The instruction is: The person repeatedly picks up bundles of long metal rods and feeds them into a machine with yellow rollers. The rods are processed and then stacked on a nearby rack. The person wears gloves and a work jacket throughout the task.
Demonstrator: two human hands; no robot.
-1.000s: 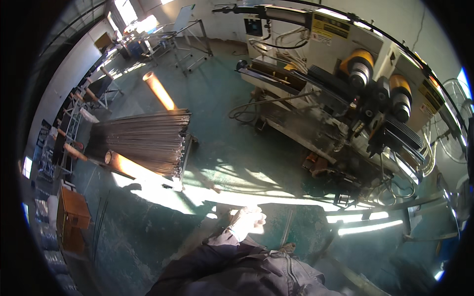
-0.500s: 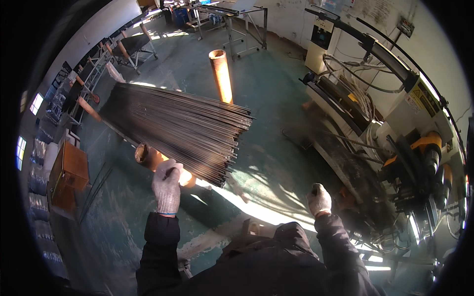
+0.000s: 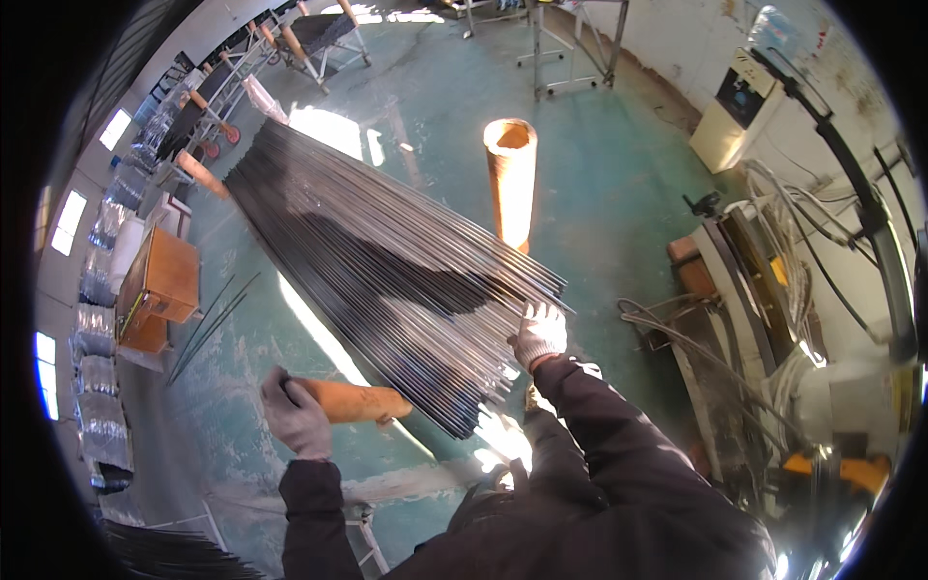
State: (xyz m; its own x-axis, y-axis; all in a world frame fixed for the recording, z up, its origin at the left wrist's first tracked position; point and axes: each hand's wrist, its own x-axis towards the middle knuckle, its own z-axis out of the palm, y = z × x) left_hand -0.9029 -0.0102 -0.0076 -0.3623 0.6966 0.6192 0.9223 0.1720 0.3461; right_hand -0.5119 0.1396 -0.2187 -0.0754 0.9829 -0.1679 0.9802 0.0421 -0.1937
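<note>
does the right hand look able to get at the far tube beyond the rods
Probably yes, with a forward reach: the right hand is at the rods, and the far tube stands largely uncovered beside them.

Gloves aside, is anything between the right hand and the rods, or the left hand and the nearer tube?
Nothing visible. The right hand is at the near ends of the rods, apparently touching them; the left hand is at the outer end of the nearer tube. The farther tube stands beyond the rods.

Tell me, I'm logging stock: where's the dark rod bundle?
In the head view, the rods lie mostly left of centre, an orange tube alongside, right hand at their near end.
</note>
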